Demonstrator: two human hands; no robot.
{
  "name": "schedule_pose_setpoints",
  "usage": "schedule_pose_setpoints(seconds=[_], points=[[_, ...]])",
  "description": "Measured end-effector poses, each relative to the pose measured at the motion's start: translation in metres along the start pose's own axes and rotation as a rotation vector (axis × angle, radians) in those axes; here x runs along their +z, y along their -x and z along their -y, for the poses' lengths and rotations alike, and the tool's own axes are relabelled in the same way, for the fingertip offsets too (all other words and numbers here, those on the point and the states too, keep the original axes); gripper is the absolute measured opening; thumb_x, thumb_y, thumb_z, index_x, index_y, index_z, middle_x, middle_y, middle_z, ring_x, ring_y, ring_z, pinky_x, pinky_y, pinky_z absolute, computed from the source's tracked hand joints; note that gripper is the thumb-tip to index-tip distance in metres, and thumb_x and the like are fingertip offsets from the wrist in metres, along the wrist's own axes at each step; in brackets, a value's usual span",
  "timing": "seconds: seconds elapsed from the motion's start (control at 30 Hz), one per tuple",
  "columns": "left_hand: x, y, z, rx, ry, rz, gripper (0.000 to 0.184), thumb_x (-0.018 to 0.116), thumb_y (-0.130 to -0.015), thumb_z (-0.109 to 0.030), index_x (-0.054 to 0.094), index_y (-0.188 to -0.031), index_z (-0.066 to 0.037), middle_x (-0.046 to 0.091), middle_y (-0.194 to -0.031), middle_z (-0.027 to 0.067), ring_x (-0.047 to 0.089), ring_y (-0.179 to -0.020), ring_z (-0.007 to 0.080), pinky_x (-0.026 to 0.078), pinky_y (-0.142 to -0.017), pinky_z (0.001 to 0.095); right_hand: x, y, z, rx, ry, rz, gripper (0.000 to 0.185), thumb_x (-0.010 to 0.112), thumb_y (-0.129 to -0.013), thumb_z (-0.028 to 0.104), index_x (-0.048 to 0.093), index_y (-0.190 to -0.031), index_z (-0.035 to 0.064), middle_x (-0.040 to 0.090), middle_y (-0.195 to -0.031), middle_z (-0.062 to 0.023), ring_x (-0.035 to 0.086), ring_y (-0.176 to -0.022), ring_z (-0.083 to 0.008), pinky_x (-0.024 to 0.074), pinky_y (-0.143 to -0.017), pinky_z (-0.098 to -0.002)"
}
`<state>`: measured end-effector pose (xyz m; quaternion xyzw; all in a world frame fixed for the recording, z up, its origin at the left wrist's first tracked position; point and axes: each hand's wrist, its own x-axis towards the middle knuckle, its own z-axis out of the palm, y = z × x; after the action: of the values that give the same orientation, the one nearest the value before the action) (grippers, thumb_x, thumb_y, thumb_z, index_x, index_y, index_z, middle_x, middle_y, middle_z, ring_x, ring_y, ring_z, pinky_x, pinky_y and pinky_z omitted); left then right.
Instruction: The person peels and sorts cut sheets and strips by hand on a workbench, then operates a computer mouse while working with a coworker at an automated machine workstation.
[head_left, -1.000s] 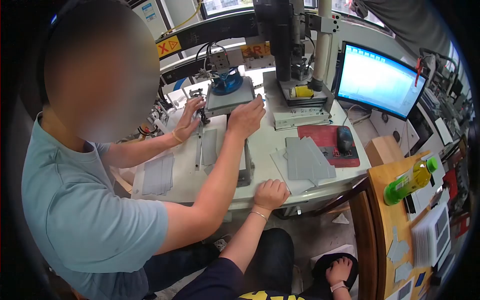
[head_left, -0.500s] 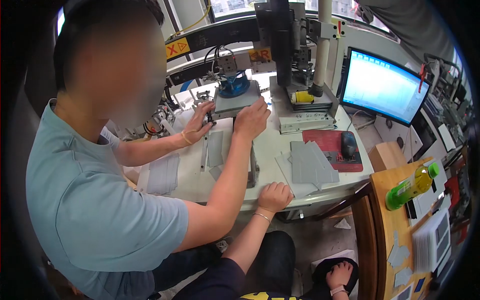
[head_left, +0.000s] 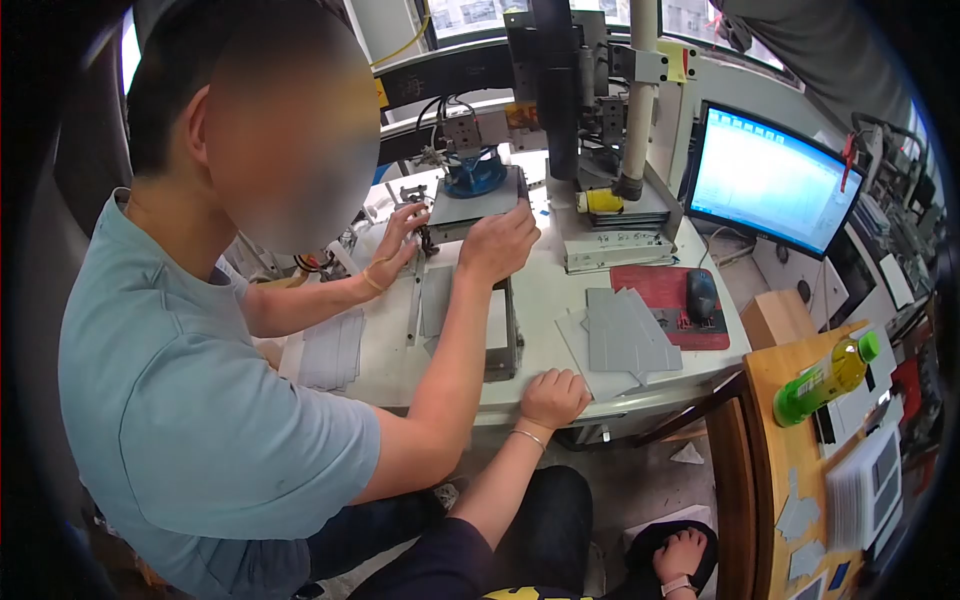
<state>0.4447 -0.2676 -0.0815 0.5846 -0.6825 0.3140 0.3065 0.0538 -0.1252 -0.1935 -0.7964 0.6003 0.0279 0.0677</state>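
Note:
My left hand (head_left: 556, 398) rests at the front edge of the white worktable (head_left: 470, 395), its fingers curled into a loose fist with no object showing in it. Just beyond it lie several flat grey sheets (head_left: 628, 335), fanned on the tabletop. My right hand (head_left: 680, 556), with a band at the wrist, lies on dark clothing low in the view. Its fingers are stretched out and hold nothing visible. A co-worker in a light blue shirt (head_left: 220, 400) has both hands at a grey plate (head_left: 478, 205) under a blue round machine part (head_left: 473, 175).
A monitor (head_left: 775, 175) stands at the right behind a black mouse (head_left: 701, 295) on a red pad (head_left: 655, 295). A green-capped bottle (head_left: 820, 383) stands on a wooden table (head_left: 765, 440). More grey sheets (head_left: 333, 350) lie left of the co-worker's arm.
The co-worker's head has turned and shifted right, and their near hand has moved slightly down at the plate. The whole view has shifted a little. Both my hands stay in place.

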Motion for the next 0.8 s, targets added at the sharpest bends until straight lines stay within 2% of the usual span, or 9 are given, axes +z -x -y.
schedule_pose_setpoints(seconds=[0.33, 0.8], points=[[0.003, 0.003, 0.0, -0.008, 0.009, 0.004, 0.017, 0.059, -0.07, -0.023, 0.047, -0.063, -0.014, 0.043, -0.063, 0.0013, 0.048, -0.059, 0.0177, 0.041, -0.053, 0.0297, -0.002, 0.0, 0.0, -0.003, -0.02, 0.002, 0.026, 0.065, -0.062, 0.021, 0.07, -0.08, 0.0027, 0.062, -0.098, -0.0151, 0.048, -0.112, -0.0326, 0.0269, -0.105, -0.048], [0.003, 0.004, 0.0, 0.003, -0.013, -0.014, 0.021, 0.057, -0.073, -0.027, 0.045, -0.062, -0.014, 0.042, -0.062, 0.0012, 0.047, -0.057, 0.0167, 0.038, -0.051, 0.0294, -0.008, 0.001, 0.005, -0.038, -0.063, -0.087, 0.021, 0.064, -0.06, 0.017, 0.066, -0.074, 0.0018, 0.061, -0.094, -0.0152, 0.049, -0.108, -0.0344, 0.0311, -0.101, -0.0493]])
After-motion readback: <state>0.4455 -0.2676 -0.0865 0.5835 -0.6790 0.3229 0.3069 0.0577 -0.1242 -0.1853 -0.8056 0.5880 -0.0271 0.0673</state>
